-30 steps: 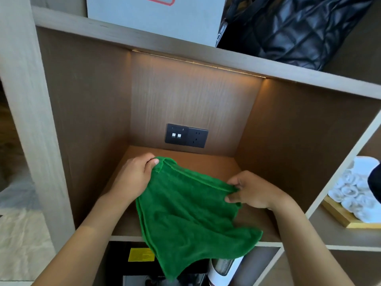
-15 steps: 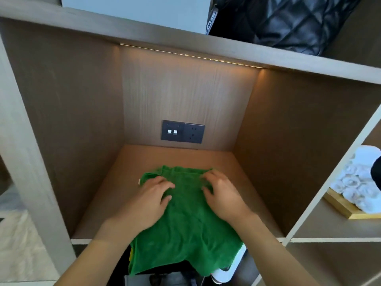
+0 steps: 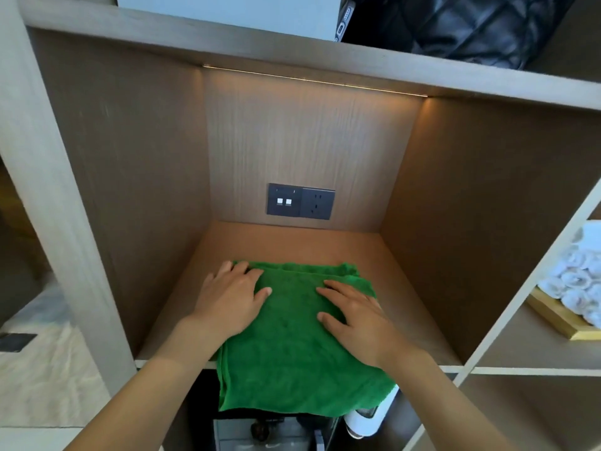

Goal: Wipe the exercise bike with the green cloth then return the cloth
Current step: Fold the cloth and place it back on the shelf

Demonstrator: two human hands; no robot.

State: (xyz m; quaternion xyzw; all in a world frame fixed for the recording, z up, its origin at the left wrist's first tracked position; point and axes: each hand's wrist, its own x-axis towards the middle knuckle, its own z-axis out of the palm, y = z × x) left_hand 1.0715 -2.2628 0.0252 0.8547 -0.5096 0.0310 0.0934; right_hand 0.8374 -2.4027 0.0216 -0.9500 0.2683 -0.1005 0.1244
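The green cloth (image 3: 292,336) lies spread on the floor of a wooden shelf compartment (image 3: 416,307), its near edge hanging over the shelf's front lip. My left hand (image 3: 232,297) rests flat on the cloth's left part, fingers apart and pointing right. On the cloth's right part my right hand (image 3: 354,317) lies flat too, fingers spread toward the left. Neither hand grips the fabric. The exercise bike is out of view.
A dark socket and switch plate (image 3: 300,201) sits on the compartment's back wall. Rolled white towels on a gold tray (image 3: 582,288) fill the compartment to the right. A black quilted bag (image 3: 461,24) and a white box (image 3: 227,11) stand on the shelf above. Dark appliances (image 3: 276,431) sit below.
Both hands let go of the held-up cloth, laid it on the shelf and moved apart, pressing it flat. The cloth now lies further in and more spread.
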